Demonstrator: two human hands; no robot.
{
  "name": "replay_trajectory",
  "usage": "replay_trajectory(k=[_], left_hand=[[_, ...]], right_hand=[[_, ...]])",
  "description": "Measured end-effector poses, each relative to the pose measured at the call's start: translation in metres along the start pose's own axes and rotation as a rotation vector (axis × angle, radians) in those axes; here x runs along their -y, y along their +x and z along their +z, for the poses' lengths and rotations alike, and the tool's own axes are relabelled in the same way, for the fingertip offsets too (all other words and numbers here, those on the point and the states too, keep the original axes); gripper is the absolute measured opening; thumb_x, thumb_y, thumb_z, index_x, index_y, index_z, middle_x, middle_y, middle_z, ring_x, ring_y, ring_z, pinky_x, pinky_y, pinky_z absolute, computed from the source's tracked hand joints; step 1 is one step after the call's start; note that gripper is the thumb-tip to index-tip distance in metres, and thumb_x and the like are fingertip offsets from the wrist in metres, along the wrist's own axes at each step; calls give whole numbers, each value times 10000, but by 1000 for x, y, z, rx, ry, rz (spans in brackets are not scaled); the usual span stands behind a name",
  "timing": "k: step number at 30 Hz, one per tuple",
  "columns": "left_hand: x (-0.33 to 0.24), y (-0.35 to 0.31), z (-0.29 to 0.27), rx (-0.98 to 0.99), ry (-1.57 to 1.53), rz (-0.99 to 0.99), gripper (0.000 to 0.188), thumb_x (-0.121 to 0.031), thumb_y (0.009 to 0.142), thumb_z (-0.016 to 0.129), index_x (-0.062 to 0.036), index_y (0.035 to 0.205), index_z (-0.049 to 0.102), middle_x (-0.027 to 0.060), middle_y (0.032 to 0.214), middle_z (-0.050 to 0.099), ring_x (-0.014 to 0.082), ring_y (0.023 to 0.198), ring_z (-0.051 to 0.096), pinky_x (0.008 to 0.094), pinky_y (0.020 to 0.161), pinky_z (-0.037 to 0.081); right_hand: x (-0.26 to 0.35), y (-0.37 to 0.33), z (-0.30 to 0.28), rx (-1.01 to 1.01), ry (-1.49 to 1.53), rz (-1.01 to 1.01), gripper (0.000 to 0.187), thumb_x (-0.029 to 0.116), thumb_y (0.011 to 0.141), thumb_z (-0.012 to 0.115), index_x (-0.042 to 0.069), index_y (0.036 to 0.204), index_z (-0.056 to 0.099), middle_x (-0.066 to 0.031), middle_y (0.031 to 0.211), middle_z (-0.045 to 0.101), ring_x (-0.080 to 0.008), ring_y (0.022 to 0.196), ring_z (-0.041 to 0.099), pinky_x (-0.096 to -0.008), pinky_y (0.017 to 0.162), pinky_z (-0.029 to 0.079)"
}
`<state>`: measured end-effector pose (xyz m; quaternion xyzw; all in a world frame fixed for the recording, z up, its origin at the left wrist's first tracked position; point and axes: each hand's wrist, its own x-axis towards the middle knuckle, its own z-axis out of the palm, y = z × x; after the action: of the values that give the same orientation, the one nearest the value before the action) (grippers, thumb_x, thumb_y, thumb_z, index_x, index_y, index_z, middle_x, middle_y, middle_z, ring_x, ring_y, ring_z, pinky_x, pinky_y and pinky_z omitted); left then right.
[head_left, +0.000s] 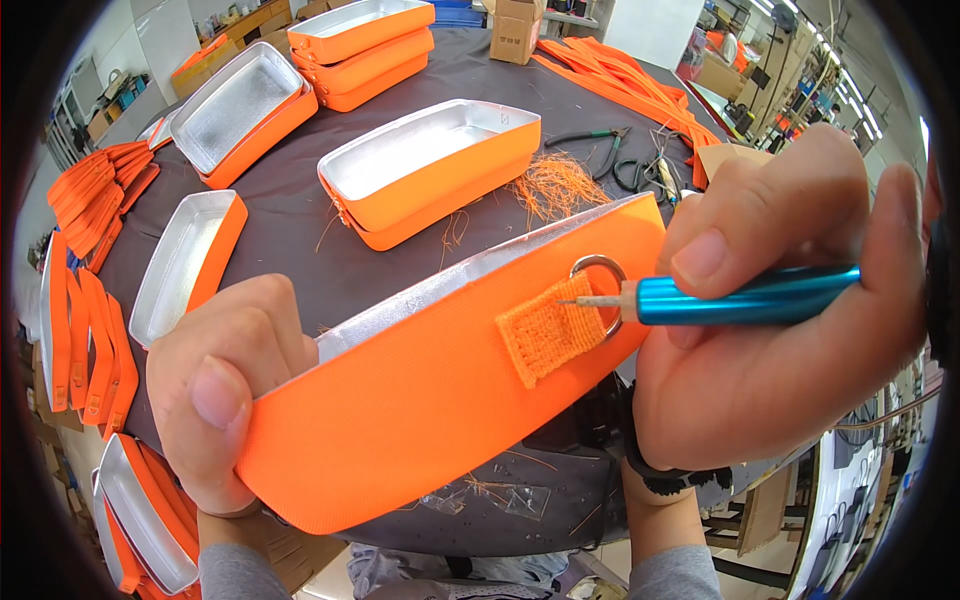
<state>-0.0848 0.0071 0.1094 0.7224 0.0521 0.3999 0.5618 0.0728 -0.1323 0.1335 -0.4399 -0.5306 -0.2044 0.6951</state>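
Note:
My left hand (225, 390) grips the left end of an orange fabric case (400, 430) with a silver lining, thumb on the front and fingers curled over its rim. The case is tilted, its right end raised. A stitched orange webbing tab (548, 340) on its front holds a metal D-ring (610, 270). In my right hand (755, 385) is a blue pen-shaped tool (750, 297) with a thin metal tip, pinched between thumb and fingers. The tip lies over the tab's upper part, close to the ring; whether it touches the webbing I cannot tell.
Several orange cases with silver linings, one of them (430, 180), stand on the dark-covered table (440, 65). Beyond my right hand lie loose orange threads (562, 186), green-handled pliers (600, 140) and orange straps (640, 85). A small cardboard box (516, 30) stands at the back.

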Motion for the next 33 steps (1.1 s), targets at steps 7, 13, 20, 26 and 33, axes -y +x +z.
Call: replay_trajectory(k=[7,13,20,26,33], left_hand=[[-2,-1,0,-18,-1,-16,539,-464,749,522,-50,465,323,3,513,284,94,446,253,247,392,168],[-9,-2,0,2,-6,-82,546,-454,747,539,-45,463,316,6,525,270,92,452,236,240,388,155],[1,-3,2,-21,-47,-34,548,-444,751,541,-43,457,310,7,531,266,91,457,230,236,385,154],[9,-1,2,-47,-78,18,534,-429,765,528,-44,461,315,8,530,270,93,463,234,235,386,160],[8,16,-15,24,110,147,425,-330,853,366,-66,521,341,2,544,334,109,521,280,267,502,213]], right_hand=[[-12,-5,10,-55,-203,-235,256,162,893,334,86,1120,424,-61,559,438,-100,422,321,-206,411,291],[-15,-3,0,34,-503,-483,414,41,861,381,18,1262,279,-60,618,477,-100,459,398,-199,458,370],[-15,-5,-2,58,-593,-524,414,21,853,388,-4,1251,278,-55,620,478,-93,474,410,-197,477,381],[-17,-5,-2,82,-527,-509,418,13,849,393,-7,1250,276,-59,619,477,-92,476,410,-197,482,387],[-17,5,1,84,-591,-573,418,67,849,388,0,1246,279,-37,596,467,-91,447,395,-206,462,394]])
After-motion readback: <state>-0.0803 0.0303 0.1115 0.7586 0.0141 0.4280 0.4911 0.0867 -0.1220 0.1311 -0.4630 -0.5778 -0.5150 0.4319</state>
